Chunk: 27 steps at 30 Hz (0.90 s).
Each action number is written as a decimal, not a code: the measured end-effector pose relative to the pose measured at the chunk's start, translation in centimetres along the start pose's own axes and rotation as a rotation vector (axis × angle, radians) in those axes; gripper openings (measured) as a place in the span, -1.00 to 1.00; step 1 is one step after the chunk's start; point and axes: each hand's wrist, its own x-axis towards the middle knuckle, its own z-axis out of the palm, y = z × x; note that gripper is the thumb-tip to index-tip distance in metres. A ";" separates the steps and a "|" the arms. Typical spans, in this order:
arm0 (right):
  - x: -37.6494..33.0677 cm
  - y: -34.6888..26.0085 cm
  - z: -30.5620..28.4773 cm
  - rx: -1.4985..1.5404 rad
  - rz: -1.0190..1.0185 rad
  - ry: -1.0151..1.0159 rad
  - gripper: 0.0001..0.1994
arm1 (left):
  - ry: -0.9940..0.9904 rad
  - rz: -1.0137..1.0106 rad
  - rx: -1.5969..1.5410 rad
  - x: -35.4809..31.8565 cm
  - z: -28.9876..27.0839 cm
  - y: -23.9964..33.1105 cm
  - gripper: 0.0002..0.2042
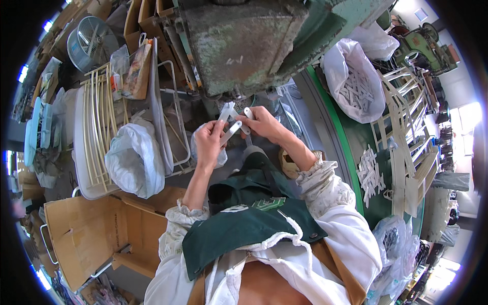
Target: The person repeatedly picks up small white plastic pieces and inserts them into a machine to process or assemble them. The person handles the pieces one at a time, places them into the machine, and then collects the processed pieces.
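Note:
My left hand [209, 138] is closed on flat white metal-looking strips [231, 132] with rounded ends; one slants up past the fingertips, another crosses lower down. Across from it, my right hand [262, 123] pinches similar short white pieces [248, 113], which show small holes at their ends. The two hands are close together, and the pieces overlap between them, so I cannot tell whether they are joined. Just above the hands hangs the head of a worn green machine [239, 51]. A white plastic bag [221, 158] is partly hidden behind my left hand.
At left, a white woven sack [134, 161] stands beside long cream strips [96, 127]; below it is an open cardboard box [84, 236]. On the right, a green-edged bench [351, 170] holds a sack of white pieces [353, 81], a loose pile [370, 175] and pale frames [406, 152].

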 end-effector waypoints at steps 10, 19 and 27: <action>-1.1 0.1 -0.5 -0.113 0.025 -0.018 -0.75 | -0.034 -0.001 0.133 -0.6 -1.6 0.7 -0.71; -1.6 -0.4 -1.3 -0.020 -0.075 -0.038 -0.76 | -0.029 0.017 0.121 -1.4 -0.4 3.3 -0.73; -3.8 0.9 -10.6 0.185 -0.163 0.721 -0.75 | -0.140 -0.268 -0.211 -3.8 -2.9 0.6 -0.65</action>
